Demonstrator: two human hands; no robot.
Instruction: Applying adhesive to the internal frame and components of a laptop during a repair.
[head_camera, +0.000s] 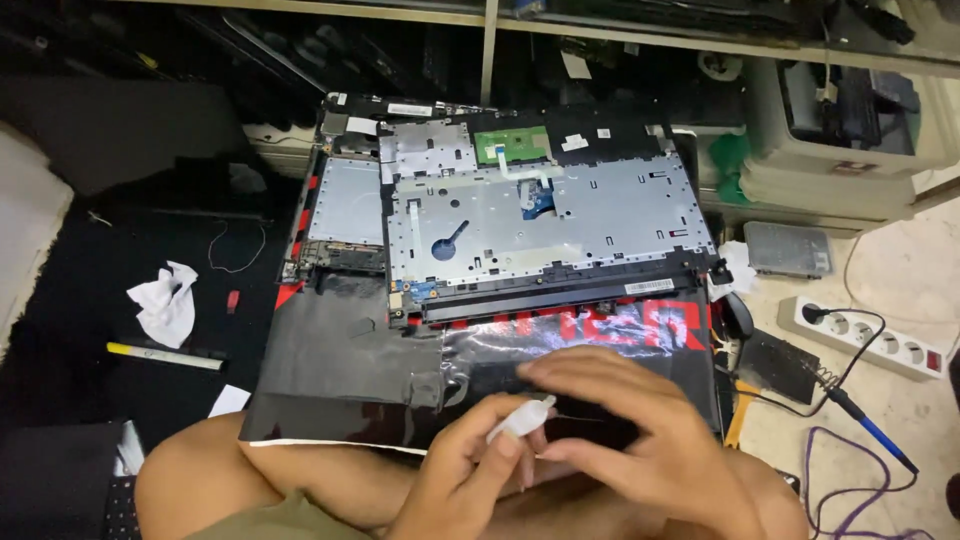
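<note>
My left hand (462, 468) pinches a small white plastic tube (522, 418) near the bottom middle of the view. My right hand (640, 432) hovers over it with fingers curled, its fingertips at the tube's tip. Both hands sit above my knees and a glossy black sheet (340, 360). Just beyond them lies an opened laptop chassis (545, 225) with a silver metal keyboard plate, a green circuit board (512, 143) and a white ribbon cable exposed.
A crumpled white tissue (165, 300) and a yellow-tipped pen (165, 356) lie on the dark mat at left. At right are a white power strip (865, 335), a soldering iron with blue handle (868, 425), a purple cable (850, 490) and a grey drive (788, 248).
</note>
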